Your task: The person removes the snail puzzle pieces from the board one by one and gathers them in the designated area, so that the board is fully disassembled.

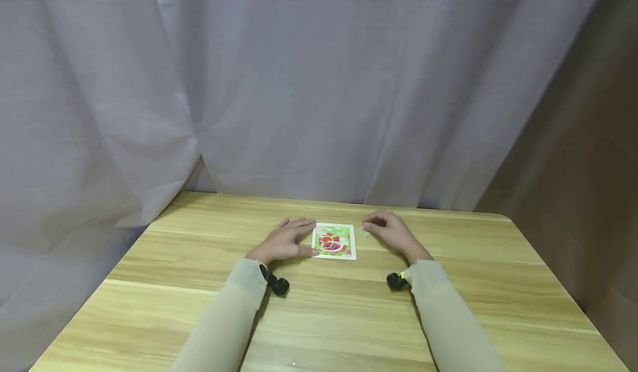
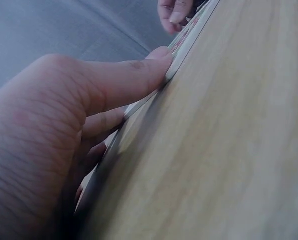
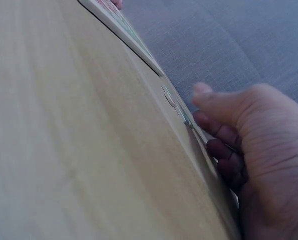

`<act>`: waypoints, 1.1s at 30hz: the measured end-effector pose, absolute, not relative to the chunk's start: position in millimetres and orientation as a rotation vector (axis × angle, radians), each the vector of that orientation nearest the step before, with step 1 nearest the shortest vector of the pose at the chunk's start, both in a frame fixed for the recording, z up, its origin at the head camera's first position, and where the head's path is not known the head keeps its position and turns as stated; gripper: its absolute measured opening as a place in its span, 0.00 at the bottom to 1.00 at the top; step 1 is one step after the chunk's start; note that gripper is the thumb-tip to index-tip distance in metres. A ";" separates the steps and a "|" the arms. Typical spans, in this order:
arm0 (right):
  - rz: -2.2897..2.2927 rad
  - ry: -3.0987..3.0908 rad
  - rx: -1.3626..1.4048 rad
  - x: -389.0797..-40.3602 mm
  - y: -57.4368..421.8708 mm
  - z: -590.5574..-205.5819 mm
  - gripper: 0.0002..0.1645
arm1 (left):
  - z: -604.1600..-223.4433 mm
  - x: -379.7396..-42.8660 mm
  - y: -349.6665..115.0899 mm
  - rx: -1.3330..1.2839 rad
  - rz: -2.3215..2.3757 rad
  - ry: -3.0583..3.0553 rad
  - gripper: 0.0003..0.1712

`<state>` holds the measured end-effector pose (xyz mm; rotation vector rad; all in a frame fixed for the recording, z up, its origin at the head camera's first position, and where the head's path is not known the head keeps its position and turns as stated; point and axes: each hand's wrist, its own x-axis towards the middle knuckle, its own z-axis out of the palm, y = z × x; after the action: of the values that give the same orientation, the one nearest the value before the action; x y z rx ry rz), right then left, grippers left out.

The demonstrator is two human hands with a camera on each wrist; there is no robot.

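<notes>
A small square picture puzzle [image 1: 334, 241] with a white border and a red, green and purple picture lies flat on the table. My left hand [image 1: 284, 242] rests on its left side, fingers spread near the far corner and thumb on the near corner. In the left wrist view the thumb [image 2: 133, 80] lies along the border. Right of the puzzle, a small green and pink puzzle piece [image 1: 366, 232] lies flat. My right hand [image 1: 392, 231] is over this piece [image 3: 175, 104], fingers loosely bent, thumb raised off it; whether a fingertip touches it is unclear.
The wooden table [image 1: 329, 316] extends around both hands, its far edge against a grey curtain [image 1: 309, 84]. Black wrist cameras [image 1: 279, 286] sit at both sleeve cuffs. A darker brown curtain [image 1: 588, 139] hangs on the right.
</notes>
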<state>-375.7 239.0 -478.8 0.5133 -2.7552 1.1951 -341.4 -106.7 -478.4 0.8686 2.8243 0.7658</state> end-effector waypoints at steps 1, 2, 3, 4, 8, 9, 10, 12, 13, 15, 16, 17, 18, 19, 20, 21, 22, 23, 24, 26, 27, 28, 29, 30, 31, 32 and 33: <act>1.203 -2.741 0.503 -376.2 238.3 -478.2 0.15 | -478.2 -341.6 -106.2 0.871 0.771 2.823 0.52; 1.219 -2.722 0.503 -376.8 236.0 -477.3 0.15 | -477.5 -341.7 -106.1 0.873 0.782 2.819 0.51; 1.228 -2.708 0.506 -377.5 232.2 -475.8 0.15 | -476.9 -341.9 -106.2 0.869 0.782 2.817 0.51; 1.223 -2.696 0.521 -377.5 227.9 -474.4 0.15 | -476.1 -341.6 -106.3 0.864 0.784 2.813 0.51; 1.170 -2.673 0.663 -375.6 199.2 -468.8 0.12 | -472.8 -340.4 -106.3 0.854 0.796 2.801 0.52; 1.133 -2.676 0.711 -375.2 191.6 -467.9 0.11 | -472.5 -340.6 -105.9 0.851 0.796 2.802 0.52; 1.096 -2.677 0.759 -374.9 184.4 -467.5 0.11 | -472.2 -340.8 -105.5 0.847 0.798 2.802 0.52; 1.031 -2.688 0.844 -374.7 171.6 -467.5 0.09 | -471.8 -341.5 -104.3 0.840 0.791 2.807 0.52; 0.998 -2.695 0.879 -375.2 166.4 -467.9 0.09 | -471.7 -341.8 -103.8 0.834 0.789 2.807 0.52; 0.946 -2.708 0.928 -374.9 158.5 -467.6 0.10 | -471.2 -341.9 -102.8 0.833 0.790 2.802 0.52; 0.923 -2.718 0.940 -374.8 155.9 -467.6 0.11 | -470.8 -341.7 -102.1 0.831 0.786 2.800 0.52; 0.902 -2.725 0.947 -374.6 153.9 -467.8 0.11 | -470.3 -341.3 -101.5 0.833 0.787 2.798 0.52; 0.886 -2.730 0.951 -374.2 152.6 -468.0 0.11 | -469.9 -340.7 -100.8 0.832 0.798 2.792 0.52; 0.878 -2.734 0.949 -373.9 151.6 -468.2 0.11 | -469.7 -340.3 -100.4 0.833 0.808 2.789 0.52; 0.870 -2.734 0.945 -373.4 151.2 -468.5 0.10 | -469.7 -339.8 -99.9 0.835 0.817 2.788 0.52; 0.865 -2.732 0.943 -372.8 151.2 -469.0 0.10 | -469.9 -339.4 -99.4 0.833 0.821 2.789 0.52; 0.856 -2.735 0.942 -372.6 151.7 -470.1 0.09 | -470.5 -339.0 -98.8 0.835 0.820 2.792 0.51; 0.843 -2.736 0.939 -371.9 152.1 -470.9 0.09 | -471.3 -338.4 -98.2 0.836 0.828 2.789 0.51; 0.836 -2.739 0.935 -371.3 152.6 -471.6 0.09 | -472.2 -337.9 -97.6 0.836 0.833 2.788 0.51; 0.815 -2.746 0.927 -370.4 153.9 -472.9 0.08 | -473.7 -337.6 -96.0 0.845 0.829 2.785 0.52; 0.809 -2.754 0.920 -370.1 154.2 -473.2 0.08 | -474.3 -337.7 -95.4 0.849 0.830 2.782 0.52; 0.800 -2.761 0.910 -370.0 154.2 -473.4 0.08 | -474.8 -337.9 -94.7 0.854 0.830 2.781 0.52; 0.800 -2.769 0.897 -369.6 153.8 -473.1 0.08 | -474.9 -338.2 -94.4 0.856 0.839 2.778 0.52; 0.802 -2.771 0.887 -369.6 153.1 -473.1 0.08 | -474.9 -338.6 -94.3 0.856 0.833 2.782 0.52; 0.801 -2.772 0.879 -369.5 152.0 -473.1 0.08 | -475.0 -339.1 -94.5 0.857 0.830 2.787 0.52; 0.806 -2.777 0.867 -369.3 150.8 -473.0 0.08 | -474.8 -339.3 -94.9 0.853 0.830 2.789 0.52; 0.814 -2.784 0.854 -369.0 149.4 -473.0 0.09 | -475.0 -339.6 -95.4 0.849 0.826 2.792 0.52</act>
<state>-369.0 149.4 -473.0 0.8537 -2.7843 0.8140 -339.6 -95.4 -475.0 0.8487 2.7919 0.8258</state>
